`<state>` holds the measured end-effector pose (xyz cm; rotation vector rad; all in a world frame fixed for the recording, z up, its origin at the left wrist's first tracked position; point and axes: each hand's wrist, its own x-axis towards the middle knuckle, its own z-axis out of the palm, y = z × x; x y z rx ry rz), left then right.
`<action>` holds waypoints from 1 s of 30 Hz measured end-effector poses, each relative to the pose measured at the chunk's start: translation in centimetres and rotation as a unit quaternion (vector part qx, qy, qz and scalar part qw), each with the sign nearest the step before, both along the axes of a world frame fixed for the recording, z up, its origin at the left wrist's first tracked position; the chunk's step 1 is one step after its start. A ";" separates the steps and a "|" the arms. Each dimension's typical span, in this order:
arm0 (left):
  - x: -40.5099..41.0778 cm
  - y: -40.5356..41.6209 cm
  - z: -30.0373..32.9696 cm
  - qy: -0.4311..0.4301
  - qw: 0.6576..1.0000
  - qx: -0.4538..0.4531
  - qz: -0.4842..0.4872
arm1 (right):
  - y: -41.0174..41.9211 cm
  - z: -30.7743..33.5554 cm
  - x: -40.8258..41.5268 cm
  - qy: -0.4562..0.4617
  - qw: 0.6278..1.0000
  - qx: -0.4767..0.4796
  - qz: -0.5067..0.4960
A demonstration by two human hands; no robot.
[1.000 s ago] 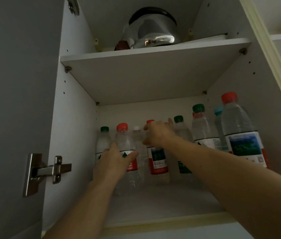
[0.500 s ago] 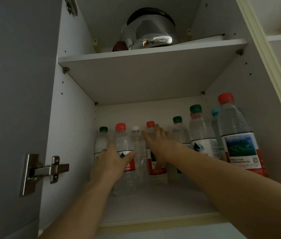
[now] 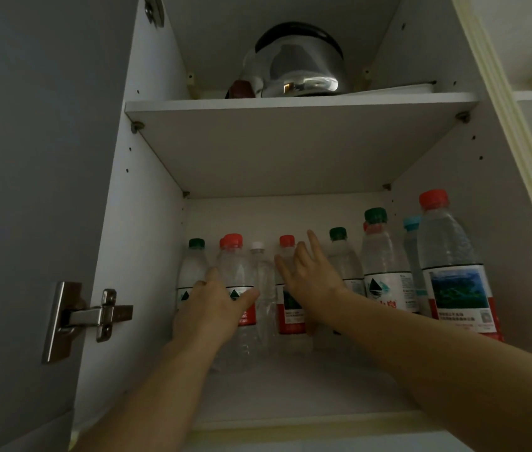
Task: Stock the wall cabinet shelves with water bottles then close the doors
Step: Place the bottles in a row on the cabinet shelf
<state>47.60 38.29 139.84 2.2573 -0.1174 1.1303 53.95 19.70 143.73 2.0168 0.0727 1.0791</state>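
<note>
At the far left the open cabinet door (image 3: 29, 190) swings out of the way, its metal hinge (image 3: 88, 316) on the inner face, so the doors are not yet closed. On the lower shelf (image 3: 290, 393) the water bottles stand upright in a row along the back wall, which leaves the near half of the shelf for more stock.

Leftmost is a green-capped bottle (image 3: 193, 272), just beside the cabinet's side panel. Next, the left hand (image 3: 215, 308) wraps thumb and fingers around a red-capped bottle (image 3: 235, 272) at label height, probably steadying it or nudging it back into line. A slim white-capped bottle (image 3: 263, 288) stands touching it on the right.

The right hand (image 3: 310, 282) is spread wide, fingers straight, its palm lying against another red-capped bottle with a red label (image 3: 287, 308); it grips nothing and seems to press that bottle back toward the wall.

Further right come a green-capped bottle (image 3: 343, 262), a taller green-capped one (image 3: 385, 272), a blue-capped bottle (image 3: 411, 256) partly hidden, and nearest the front right a large red-capped bottle (image 3: 454, 272). Above, a shiny steel kettle (image 3: 297, 66) sits on the upper shelf (image 3: 290, 102).
</note>
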 end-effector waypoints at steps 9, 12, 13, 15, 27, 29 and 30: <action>-0.5 0.0 -0.1 0.002 1.000 -0.003 -0.004 | -0.8 0.4 -1.6 -0.019 0.996 0.076 0.044; -0.7 0.0 -0.1 0.006 1.000 -0.005 -0.012 | -1.4 1.8 -2.9 -0.009 0.981 0.187 0.045; -0.8 0.0 -0.2 0.006 1.000 -0.008 -0.017 | -1.5 2.0 -3.3 0.007 0.976 0.213 0.039; -0.9 0.0 -0.2 0.005 1.000 -0.012 -0.023 | -1.6 1.6 -3.5 0.038 0.972 0.230 0.027; -1.0 -0.2 -0.3 0.006 0.999 -0.023 -0.033 | -0.8 -0.8 -3.4 0.028 0.933 0.337 0.122; -1.0 -0.2 -0.3 0.010 0.999 -0.023 -0.032 | -0.5 -0.4 -3.6 0.006 0.900 0.398 0.178; -1.0 -0.2 -0.3 0.011 0.999 -0.023 -0.033 | -0.4 -0.2 -3.6 -0.010 0.889 0.416 0.190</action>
